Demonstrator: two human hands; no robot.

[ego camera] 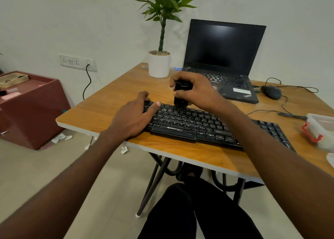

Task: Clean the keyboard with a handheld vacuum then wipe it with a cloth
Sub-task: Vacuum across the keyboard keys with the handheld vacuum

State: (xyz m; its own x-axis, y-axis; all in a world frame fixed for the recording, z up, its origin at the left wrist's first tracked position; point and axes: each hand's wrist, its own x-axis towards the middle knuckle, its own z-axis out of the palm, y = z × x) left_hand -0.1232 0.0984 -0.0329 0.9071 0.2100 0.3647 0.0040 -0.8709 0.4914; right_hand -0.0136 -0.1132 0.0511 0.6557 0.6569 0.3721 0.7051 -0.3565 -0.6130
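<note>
A maroon cabinet (30, 108) stands on the tiled floor at nine o'clock of the wooden table (112, 110). The left hand (133, 117) presses flat, fingers relaxed, on the black keyboard (202, 126) at the table's centre. The right hand (195, 90) grips the upright black handheld vacuum (181, 96), its nozzle on the keys. A black laptop (224, 58) stands open at one o'clock.

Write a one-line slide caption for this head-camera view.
Right hand holds handheld vacuum upright on keyboard; left hand steadies its end.
</note>
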